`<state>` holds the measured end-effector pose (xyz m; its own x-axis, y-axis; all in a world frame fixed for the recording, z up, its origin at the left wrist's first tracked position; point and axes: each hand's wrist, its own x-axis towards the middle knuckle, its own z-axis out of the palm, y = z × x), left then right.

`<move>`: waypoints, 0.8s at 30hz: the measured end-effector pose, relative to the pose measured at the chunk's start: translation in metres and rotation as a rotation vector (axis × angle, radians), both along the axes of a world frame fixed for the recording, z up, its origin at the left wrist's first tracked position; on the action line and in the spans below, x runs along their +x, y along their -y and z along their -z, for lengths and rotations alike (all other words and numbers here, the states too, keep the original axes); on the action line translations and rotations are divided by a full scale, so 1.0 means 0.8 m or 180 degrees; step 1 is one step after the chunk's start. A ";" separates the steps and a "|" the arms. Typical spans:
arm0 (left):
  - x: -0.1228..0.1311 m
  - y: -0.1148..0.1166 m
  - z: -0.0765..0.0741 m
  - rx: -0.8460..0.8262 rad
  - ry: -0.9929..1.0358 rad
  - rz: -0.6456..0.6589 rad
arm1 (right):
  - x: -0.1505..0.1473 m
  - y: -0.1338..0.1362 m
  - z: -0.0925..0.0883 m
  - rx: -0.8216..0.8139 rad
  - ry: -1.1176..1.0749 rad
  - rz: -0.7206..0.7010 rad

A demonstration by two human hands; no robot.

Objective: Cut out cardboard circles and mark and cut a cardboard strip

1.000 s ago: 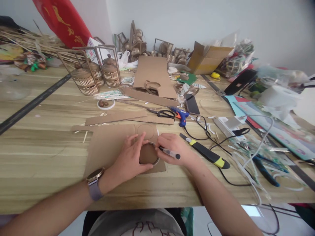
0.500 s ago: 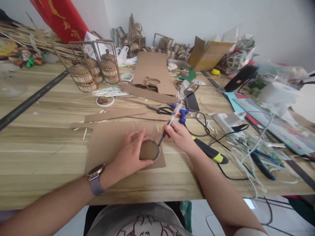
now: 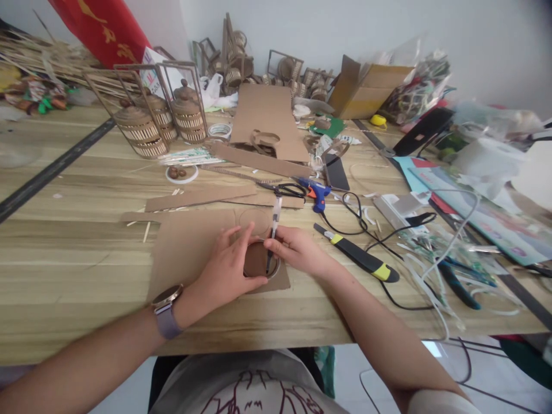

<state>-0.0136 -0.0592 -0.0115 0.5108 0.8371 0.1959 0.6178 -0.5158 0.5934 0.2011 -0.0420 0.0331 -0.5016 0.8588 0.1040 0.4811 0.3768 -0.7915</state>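
My left hand (image 3: 226, 261) rests on a brown cardboard sheet (image 3: 181, 241), thumb and fingers spread around a thin round ring (image 3: 248, 271), holding it down. Cardboard shows through the ring's middle. In my right hand (image 3: 297, 248) is a pen (image 3: 275, 218) with a clear barrel and dark grip, held nearly upright. Its tip points down at the inside of the ring, near the right side; exact contact is hard to see. Just beyond the ring, a drawn circle (image 3: 253, 221) shows on the sheet.
Right of my right hand lie a utility knife (image 3: 360, 256), blade out, and a blue glue gun (image 3: 317, 192) with its black cord. Scissors (image 3: 288, 191) and cardboard strips (image 3: 198, 198) lie beyond the sheet. Small bamboo lanterns (image 3: 140, 132) stand at the back left.
My right hand has moved left with the pen, from the ring's right outer edge to its inner side. The pen is now more upright. My left hand stays around the ring.
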 end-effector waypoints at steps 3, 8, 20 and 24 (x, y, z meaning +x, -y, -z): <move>0.000 0.000 0.000 0.0000 0.0003 0.0009 | 0.000 0.001 -0.002 0.0026 0.0053 -0.0071; 0.000 0.000 -0.001 0.0006 0.0015 0.0024 | 0.000 0.001 -0.003 0.0158 0.0163 -0.0175; 0.001 0.001 -0.007 -0.0079 -0.0003 0.0024 | 0.012 -0.001 -0.007 0.0771 0.0673 -0.0079; 0.001 0.001 -0.009 -0.0125 -0.0033 0.0014 | 0.015 -0.004 -0.006 0.1024 0.0755 0.0012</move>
<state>-0.0127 -0.0603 -0.0043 0.5164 0.8417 0.1576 0.6219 -0.4951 0.6067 0.2130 -0.0387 0.0375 -0.5410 0.8031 0.2495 0.6381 0.5853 -0.5002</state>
